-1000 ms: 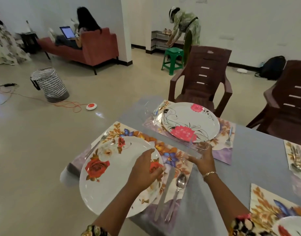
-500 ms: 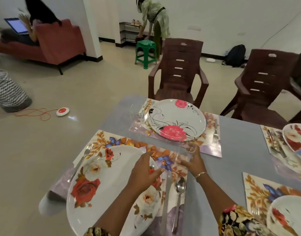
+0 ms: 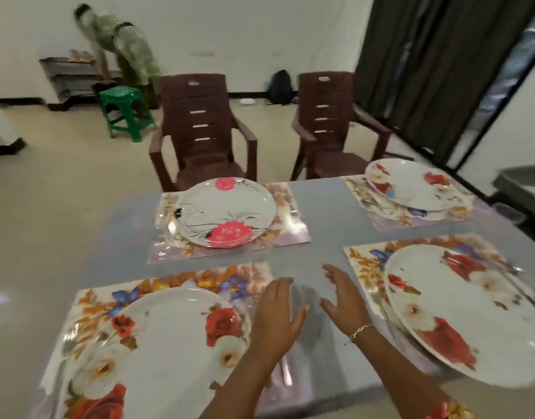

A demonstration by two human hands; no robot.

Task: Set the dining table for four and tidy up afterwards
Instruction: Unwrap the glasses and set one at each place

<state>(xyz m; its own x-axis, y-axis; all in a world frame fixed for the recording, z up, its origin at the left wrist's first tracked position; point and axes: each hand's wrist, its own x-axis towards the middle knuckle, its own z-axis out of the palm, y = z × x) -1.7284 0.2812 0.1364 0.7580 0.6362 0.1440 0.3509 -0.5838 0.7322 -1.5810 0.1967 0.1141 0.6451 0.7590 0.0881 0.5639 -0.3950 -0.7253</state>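
Four flowered plates are laid out, each on its own flowered mat on the grey surface [image 3: 317,213]. The near-left plate [image 3: 157,343] sits on the near-left mat [image 3: 181,279], and the near-right plate [image 3: 459,313] on the near-right mat [image 3: 366,258]. The far-left plate [image 3: 227,211] lies on the far-left mat [image 3: 290,231], and the far-right plate [image 3: 411,184] on the far-right mat [image 3: 390,219].

Both hands are between the two near settings. The left hand [image 3: 275,319] is palm down at the right edge of the near-left mat, fingers straight and together, its grip slack with nothing in it. The right hand [image 3: 342,300], with a bracelet [image 3: 362,329] at the wrist, is over the bare strip of surface, fingers spread, its grip likewise loose and holding nothing. Whether either hand touches the surface cannot be told. Something shiny, blurred, lies on the mat under the left forearm.

Two brown chairs, the left chair [image 3: 199,128] and the right chair [image 3: 329,122], stand at the far side of the surface. Behind them are a green stool [image 3: 124,113], a person [image 3: 124,43] bending over a low shelf [image 3: 66,77], a dark bag [image 3: 280,86] by the wall, and dark curtains [image 3: 435,65] at the right.
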